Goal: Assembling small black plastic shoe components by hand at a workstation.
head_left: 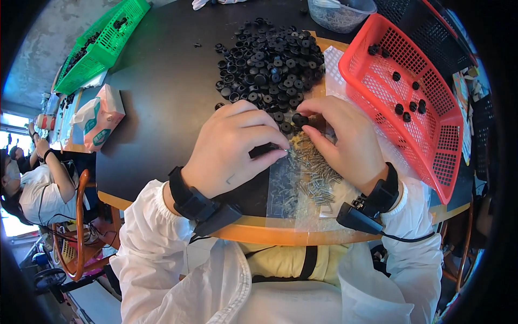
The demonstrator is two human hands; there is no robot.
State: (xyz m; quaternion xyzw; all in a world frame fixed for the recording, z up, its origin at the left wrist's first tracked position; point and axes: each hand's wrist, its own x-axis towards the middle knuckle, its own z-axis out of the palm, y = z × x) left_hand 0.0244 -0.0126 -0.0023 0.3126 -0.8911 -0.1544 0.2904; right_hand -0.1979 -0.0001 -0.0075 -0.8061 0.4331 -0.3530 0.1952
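My right hand holds a small round black plastic knob between thumb and forefinger. Close beside it, the thumb and forefinger of my left hand are pinched together; a tiny shiny tip between them looks like a small screw. Just beyond both hands lies a large heap of black plastic caps, some ring-shaped, some disc-like with a centre hole. Loose metal screws are spread on a clear plastic sheet under and in front of my right hand.
To the right, a red perforated basket holds several black knobs. A clear tub stands at the back. On the left are a tissue pack and a green basket with black parts. Another person sits at the far left.
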